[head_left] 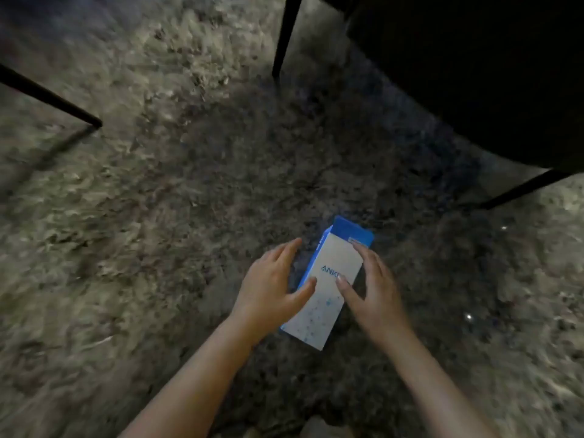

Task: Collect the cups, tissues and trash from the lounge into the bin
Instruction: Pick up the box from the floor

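Note:
A white and blue cardboard box (328, 289) lies flat on a shaggy grey rug (158, 216), its blue end pointing away from me. My left hand (271, 289) hovers at the box's left side, fingers straight and spread, thumb over the white top face. My right hand (373, 286) sits at the box's right side, fingers straight, thumb reaching onto the top face. Neither hand has curled round the box. No bin, cup or tissue shows in this view.
A dark piece of furniture (474, 74) fills the upper right, with thin black legs (284, 36) standing on the rug. Another black leg (53, 96) slants in from the left edge. The scene is dim and slightly blurred.

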Demonstrator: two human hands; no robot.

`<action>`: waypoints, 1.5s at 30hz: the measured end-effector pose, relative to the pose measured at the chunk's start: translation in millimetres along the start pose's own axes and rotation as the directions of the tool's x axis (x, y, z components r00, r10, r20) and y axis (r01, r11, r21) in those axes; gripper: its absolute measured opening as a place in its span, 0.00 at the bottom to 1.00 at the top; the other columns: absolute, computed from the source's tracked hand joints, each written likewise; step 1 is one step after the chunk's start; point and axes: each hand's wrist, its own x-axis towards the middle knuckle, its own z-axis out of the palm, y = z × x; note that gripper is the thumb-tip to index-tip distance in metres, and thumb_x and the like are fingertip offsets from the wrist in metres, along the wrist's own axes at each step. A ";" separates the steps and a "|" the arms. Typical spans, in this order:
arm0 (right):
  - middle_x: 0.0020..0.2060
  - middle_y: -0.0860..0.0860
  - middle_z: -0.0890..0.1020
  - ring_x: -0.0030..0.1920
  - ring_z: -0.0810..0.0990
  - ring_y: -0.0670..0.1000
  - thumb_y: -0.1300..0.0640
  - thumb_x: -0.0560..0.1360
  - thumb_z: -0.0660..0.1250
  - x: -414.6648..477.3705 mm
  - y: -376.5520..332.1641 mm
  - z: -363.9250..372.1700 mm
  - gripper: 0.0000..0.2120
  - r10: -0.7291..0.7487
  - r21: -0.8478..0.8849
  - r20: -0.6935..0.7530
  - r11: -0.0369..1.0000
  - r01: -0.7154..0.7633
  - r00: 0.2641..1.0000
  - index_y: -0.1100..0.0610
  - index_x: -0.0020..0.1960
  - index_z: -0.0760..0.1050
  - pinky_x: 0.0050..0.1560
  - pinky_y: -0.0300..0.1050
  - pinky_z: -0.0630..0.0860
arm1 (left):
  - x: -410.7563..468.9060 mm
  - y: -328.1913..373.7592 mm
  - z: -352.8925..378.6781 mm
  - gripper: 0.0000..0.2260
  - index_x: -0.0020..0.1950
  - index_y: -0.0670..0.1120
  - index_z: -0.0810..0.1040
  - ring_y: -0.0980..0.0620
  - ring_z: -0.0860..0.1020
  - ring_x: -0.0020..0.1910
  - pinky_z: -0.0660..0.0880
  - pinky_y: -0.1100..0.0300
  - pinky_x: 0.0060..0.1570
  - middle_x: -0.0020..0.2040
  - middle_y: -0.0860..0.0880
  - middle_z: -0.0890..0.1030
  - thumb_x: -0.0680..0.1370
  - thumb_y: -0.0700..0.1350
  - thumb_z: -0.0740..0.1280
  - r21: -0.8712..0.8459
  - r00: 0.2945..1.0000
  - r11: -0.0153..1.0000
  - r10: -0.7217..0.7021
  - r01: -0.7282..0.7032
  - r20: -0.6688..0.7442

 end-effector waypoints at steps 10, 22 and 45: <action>0.73 0.55 0.54 0.71 0.59 0.54 0.58 0.74 0.66 12.5 36.4 55.0 0.37 0.178 0.296 -0.016 0.941 -0.165 0.984 0.51 0.74 0.45 0.67 0.54 0.65 | 19.9 -23.1 81.1 0.34 0.77 0.51 0.50 0.57 0.62 0.69 0.63 0.60 0.64 0.73 0.54 0.63 0.76 0.60 0.61 -0.266 0.985 0.954 -0.100 0.135 0.143; 0.69 0.47 0.64 0.67 0.66 0.42 0.51 0.72 0.63 -56.4 -151.8 -88.1 0.32 -0.085 0.415 -0.107 0.902 0.123 0.991 0.45 0.70 0.50 0.62 0.32 0.65 | -76.0 101.5 -99.0 0.19 0.62 0.55 0.71 0.51 0.77 0.49 0.75 0.50 0.48 0.49 0.52 0.79 0.73 0.48 0.71 -0.500 0.901 0.863 -0.273 0.074 -0.339; 0.67 0.47 0.66 0.67 0.65 0.48 0.50 0.73 0.62 -105.7 -595.6 -487.4 0.29 -0.630 0.138 -0.391 0.680 0.720 0.670 0.54 0.71 0.59 0.66 0.43 0.62 | -252.8 379.5 -627.8 0.22 0.62 0.45 0.73 0.48 0.76 0.43 0.70 0.61 0.39 0.48 0.46 0.79 0.70 0.43 0.74 -0.046 0.432 0.997 -0.013 -0.068 -0.902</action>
